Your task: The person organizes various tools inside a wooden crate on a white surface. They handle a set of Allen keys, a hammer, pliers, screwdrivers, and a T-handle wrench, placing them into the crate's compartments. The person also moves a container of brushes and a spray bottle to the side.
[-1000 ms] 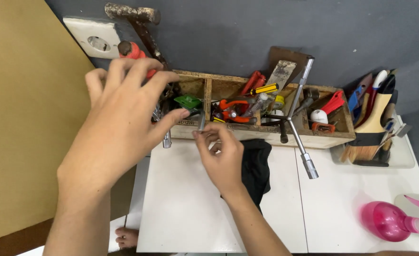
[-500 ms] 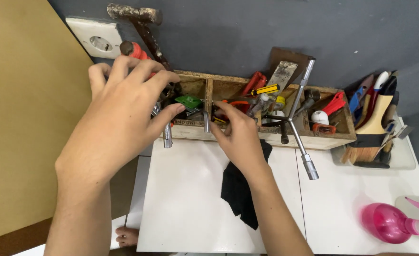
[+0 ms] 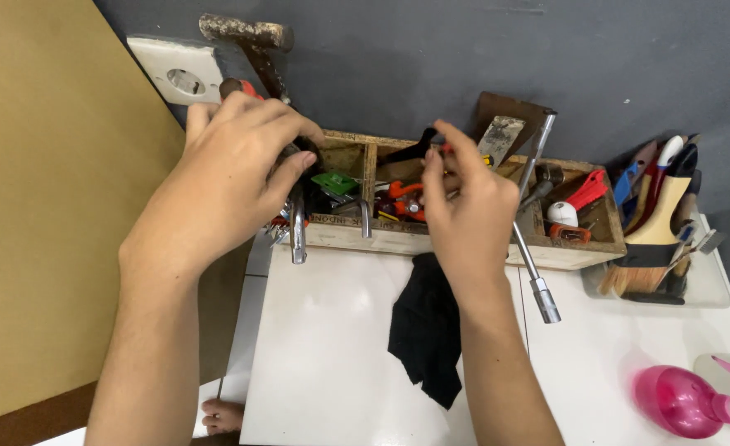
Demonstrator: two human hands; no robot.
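My left hand (image 3: 224, 182) curls over the left end of a wooden tool box (image 3: 480, 250), its fingers bent down among the tools there. What it grips is hidden. A metal wrench (image 3: 298, 231) hangs over the box's front just under its thumb. A red-handled tool (image 3: 234, 86) pokes out behind its knuckles. My right hand (image 3: 464, 206) reaches into the middle compartment, fingertips pinched on a small tool (image 3: 431, 149) with a dark handle. A black cloth (image 3: 427, 330) lies on the white tabletop (image 3: 323, 355) under my right wrist.
A long socket wrench (image 3: 536, 277) sticks out over the box's front. A hammer (image 3: 249, 37) and a wall socket (image 3: 179, 78) are on the dark wall. A clear tub of brushes (image 3: 670, 248) and a pink spray bottle (image 3: 687, 400) stand at the right. A tan board (image 3: 42, 206) stands at the left.
My right hand has moved from the box's front edge up into the middle compartment. The black cloth now shows lower, under the wrist. My left hand has barely shifted.
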